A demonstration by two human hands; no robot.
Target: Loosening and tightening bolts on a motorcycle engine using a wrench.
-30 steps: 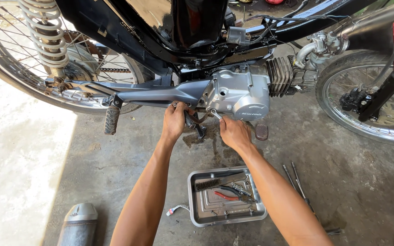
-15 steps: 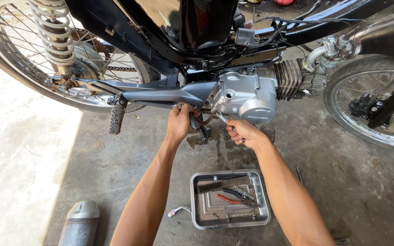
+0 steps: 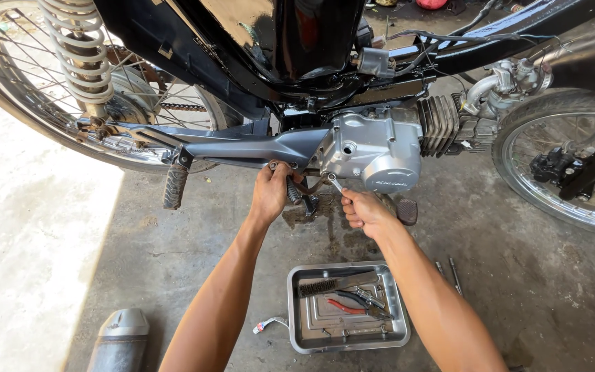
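Both hands stay put: left hand (image 3: 270,193) under engine (image 3: 373,153), right hand (image 3: 363,209) gripping wrench (image 3: 335,183).

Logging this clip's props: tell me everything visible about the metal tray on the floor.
The tray is a shallow, rectangular pan of silvery metal with rounded corners and a raised rim. It lies flat on the stained concrete floor, below the engine, between the person's forearms; the right forearm overlaps its right edge in the view. Inside lie a wire brush, red-handled pliers and some smaller metal pieces, too small to tell. A small white connector lies just off its left edge. Neither hand touches it.
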